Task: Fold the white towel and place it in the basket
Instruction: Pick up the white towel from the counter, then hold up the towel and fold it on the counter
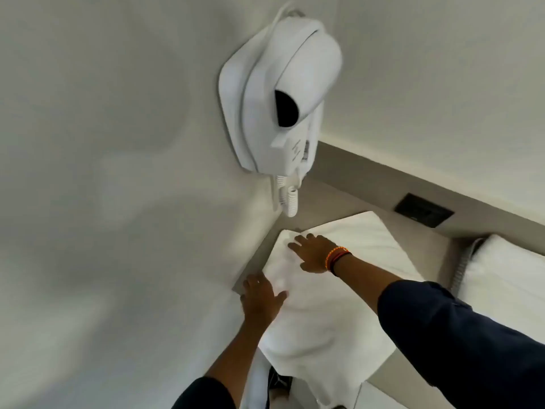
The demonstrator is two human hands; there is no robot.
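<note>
The white towel (333, 314) lies spread on a beige counter against the wall, its near end hanging over the counter's front edge. My left hand (261, 296) rests flat on the towel's left edge, fingers apart. My right hand (314, 253), with an orange and dark wristband, presses flat on the towel's far left corner, fingers spread. Neither hand grips the cloth. At the right edge stands a wire basket (464, 267) holding white cloth (507, 278).
A white wall-mounted hair dryer (283, 95) with a coiled cord (287, 199) hangs on the wall just above the towel's far corner. A dark socket plate (424, 214) sits in the beige counter (339, 199) beyond the towel.
</note>
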